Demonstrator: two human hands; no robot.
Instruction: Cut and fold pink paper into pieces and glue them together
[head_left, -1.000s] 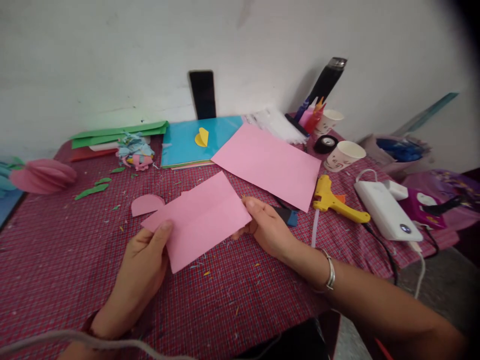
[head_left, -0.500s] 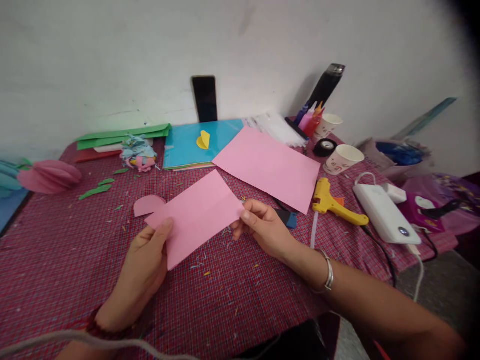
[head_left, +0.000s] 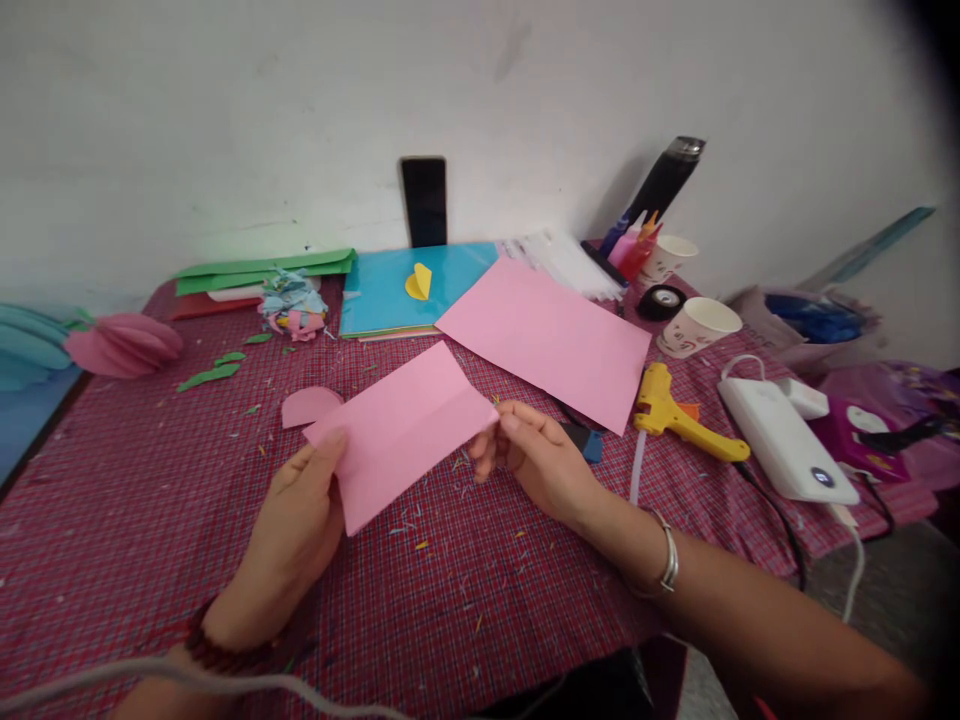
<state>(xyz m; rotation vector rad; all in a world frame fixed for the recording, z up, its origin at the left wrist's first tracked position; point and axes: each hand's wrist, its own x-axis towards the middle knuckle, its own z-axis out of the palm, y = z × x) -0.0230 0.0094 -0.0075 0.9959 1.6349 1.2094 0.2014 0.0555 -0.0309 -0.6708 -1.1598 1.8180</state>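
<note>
A piece of pink paper (head_left: 409, 435) is held up above the checked tablecloth, tilted, with a faint crease across it. My left hand (head_left: 304, 505) grips its lower left edge, thumb on top. At the right corner, my right hand (head_left: 536, 455) pinches the paper between thumb and fingers. Just behind the left part of the held paper lies a pink half-round paper cutout (head_left: 309, 407). Farther back rests a larger pink sheet (head_left: 551, 335), partly over a blue folder (head_left: 390, 310) that carries a folded yellow paper piece (head_left: 420, 283).
A yellow glue gun (head_left: 682, 415) and a white power bank (head_left: 787, 440) lie at right, near paper cups (head_left: 697, 328) and black tape (head_left: 660, 302). Crumpled scraps (head_left: 294, 303), green sheets (head_left: 262, 268) and a pink paper ball (head_left: 127, 345) are at left. A phone (head_left: 424, 200) leans on the wall.
The whole view has shifted slightly, so things appear a little farther right. Both hands keep their hold on the pink paper, whose right corner now looks slightly more bent.
</note>
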